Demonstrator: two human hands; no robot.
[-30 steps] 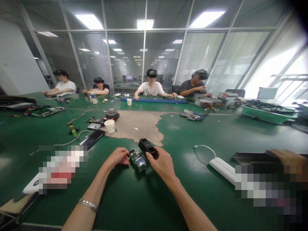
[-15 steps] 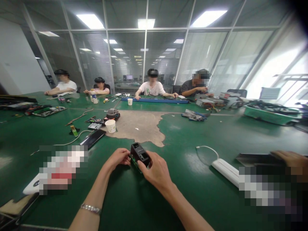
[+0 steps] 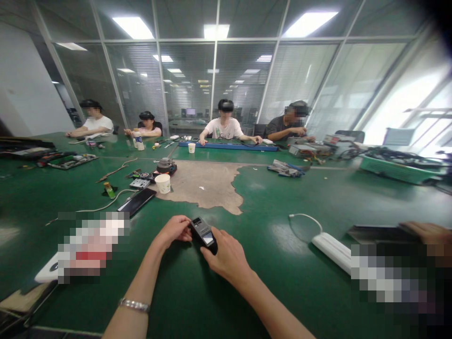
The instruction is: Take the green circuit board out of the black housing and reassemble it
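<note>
Live at the desk:

Step in hand: black handheld device [image 3: 204,234] turning between both hands, small screen [image 3: 208,238] showing on its upper face, apparently inspection or handling of the unit.

Left hand [image 3: 172,230]: narrow, holding; fingertips [image 3: 187,229] against the device's upper left side.

Right hand [image 3: 226,259]: narrow, holding; fingers [image 3: 211,249] wrapped under the device's lower end.

Device position: just below the near edge of the worn patch [image 3: 201,188] of the green desk [image 3: 197,301], held between the hands; contact with the desk impossible to tell.

Next move calls for: a steady two-handed grip, with the screen kept clear of the right hand's fingers.

Left of the worn patch: paper cup [image 3: 163,183] right at its edge, black phone-shaped slab [image 3: 137,202] just beyond.

Right of the worn patch: white power strip [image 3: 332,249], then another person's hand [image 3: 425,233] at the frame edge, well apart from the device.

Beyond the worn patch: long blue strip [image 3: 228,145], seated person [image 3: 225,127] behind it.
</note>
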